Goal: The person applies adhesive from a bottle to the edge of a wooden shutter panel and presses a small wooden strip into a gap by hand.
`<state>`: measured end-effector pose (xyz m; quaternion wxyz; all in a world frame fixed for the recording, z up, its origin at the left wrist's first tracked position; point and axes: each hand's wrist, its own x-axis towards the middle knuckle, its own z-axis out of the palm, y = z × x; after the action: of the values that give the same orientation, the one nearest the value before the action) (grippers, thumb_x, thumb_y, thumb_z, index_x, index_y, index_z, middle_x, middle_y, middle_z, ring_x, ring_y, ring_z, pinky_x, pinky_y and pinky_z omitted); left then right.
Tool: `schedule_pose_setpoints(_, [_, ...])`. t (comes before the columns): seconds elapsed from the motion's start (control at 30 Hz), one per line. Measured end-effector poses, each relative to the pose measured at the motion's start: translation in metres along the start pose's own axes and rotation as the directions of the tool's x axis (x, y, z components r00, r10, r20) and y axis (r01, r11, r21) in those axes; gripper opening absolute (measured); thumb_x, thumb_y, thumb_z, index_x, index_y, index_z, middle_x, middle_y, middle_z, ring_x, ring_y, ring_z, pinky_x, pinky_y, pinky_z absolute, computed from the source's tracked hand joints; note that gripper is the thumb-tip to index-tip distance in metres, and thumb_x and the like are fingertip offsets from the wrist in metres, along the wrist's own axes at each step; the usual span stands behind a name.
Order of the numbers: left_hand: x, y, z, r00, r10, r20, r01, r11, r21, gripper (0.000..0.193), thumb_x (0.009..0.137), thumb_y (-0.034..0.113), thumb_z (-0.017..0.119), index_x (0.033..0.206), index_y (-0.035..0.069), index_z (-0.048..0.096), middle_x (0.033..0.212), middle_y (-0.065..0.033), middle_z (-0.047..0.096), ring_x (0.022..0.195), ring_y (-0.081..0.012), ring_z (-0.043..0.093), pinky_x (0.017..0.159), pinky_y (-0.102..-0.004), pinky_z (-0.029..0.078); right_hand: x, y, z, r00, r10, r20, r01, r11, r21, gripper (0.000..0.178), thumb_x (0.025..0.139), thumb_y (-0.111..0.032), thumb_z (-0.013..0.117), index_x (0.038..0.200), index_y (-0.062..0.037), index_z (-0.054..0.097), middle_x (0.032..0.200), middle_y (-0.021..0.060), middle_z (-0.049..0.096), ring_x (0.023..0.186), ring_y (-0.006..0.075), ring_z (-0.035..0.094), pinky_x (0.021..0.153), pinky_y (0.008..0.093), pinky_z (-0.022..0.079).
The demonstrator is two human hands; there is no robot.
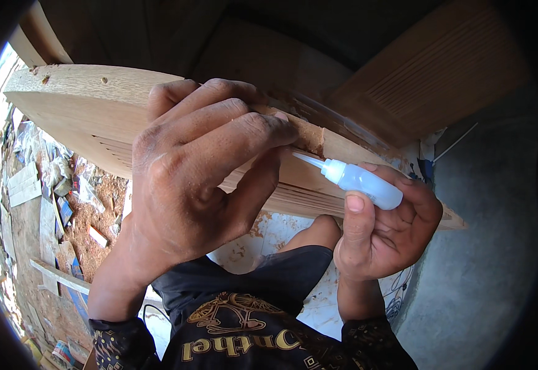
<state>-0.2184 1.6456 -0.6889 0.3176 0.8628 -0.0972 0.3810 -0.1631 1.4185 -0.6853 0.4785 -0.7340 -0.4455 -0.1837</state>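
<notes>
A long pale wooden panel (87, 83) lies across in front of me, its narrow edge facing up and grooved slats in its face. My left hand (195, 166) bends over that edge with thumb and index finger closed together; whatever is between the fingertips is hidden. Beside those fingertips is a brown, rough patch (310, 138) in the edge, looking like sawdust. My right hand (389, 228) grips a small translucent squeeze bottle (370, 185) between thumb and fingers. Its thin pointed nozzle tilts up and left, the tip close to the patch and my left fingertips.
Another slatted wooden panel (435, 68) leans at the back right. A wooden post (41, 37) stands at the far left. Scraps, plastic and sawdust cover the ground (96, 209) at left. Cables (397, 296) lie near my right forearm, beside a grey concrete floor (478, 246).
</notes>
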Motion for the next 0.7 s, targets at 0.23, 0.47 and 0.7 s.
schedule_pose_setpoints(0.23, [0.000, 0.001, -0.001, 1.000, -0.012, 0.013, 0.012, 1.000, -0.005, 0.030, 0.069, -0.002, 0.078, 0.097, 0.008, 0.077, 0.096, -0.0068, 0.077, 0.102, -0.0265, 0.073, 0.087, -0.0358, 0.046, 0.000, -0.001, -0.001, 1.000, -0.019, -0.015, 0.019, 1.000, -0.017, 0.050, 0.091, 0.005, 0.072, 0.127, 0.0040, 0.037, 0.118, 0.0267, 0.060, 0.104, 0.0275, 0.071, 0.092, 0.0385, 0.064])
schedule_pose_setpoints(0.47, [0.000, 0.001, -0.001, 1.000, -0.010, 0.003, 0.010, 1.000, 0.010, 0.027, 0.070, -0.001, 0.078, 0.096, 0.008, 0.077, 0.097, -0.0081, 0.077, 0.103, -0.0269, 0.073, 0.088, -0.0359, 0.046, -0.005, 0.003, -0.004, 0.997, -0.025, -0.071, 0.023, 0.999, -0.034, 0.049, 0.091, 0.005, 0.073, 0.126, 0.0038, 0.038, 0.116, 0.0254, 0.061, 0.103, 0.0275, 0.071, 0.091, 0.0377, 0.064])
schedule_pose_setpoints(0.7, [0.001, 0.003, -0.001, 1.000, -0.022, 0.007, 0.022, 1.000, 0.018, 0.026, 0.071, 0.000, 0.080, 0.096, 0.008, 0.077, 0.097, -0.0086, 0.077, 0.103, -0.0278, 0.073, 0.088, -0.0367, 0.047, -0.011, 0.003, -0.008, 0.994, 0.015, -0.106, -0.018, 1.000, -0.019, 0.049, 0.091, 0.002, 0.073, 0.127, 0.0018, 0.039, 0.113, 0.0260, 0.064, 0.100, 0.0251, 0.071, 0.090, 0.0354, 0.062])
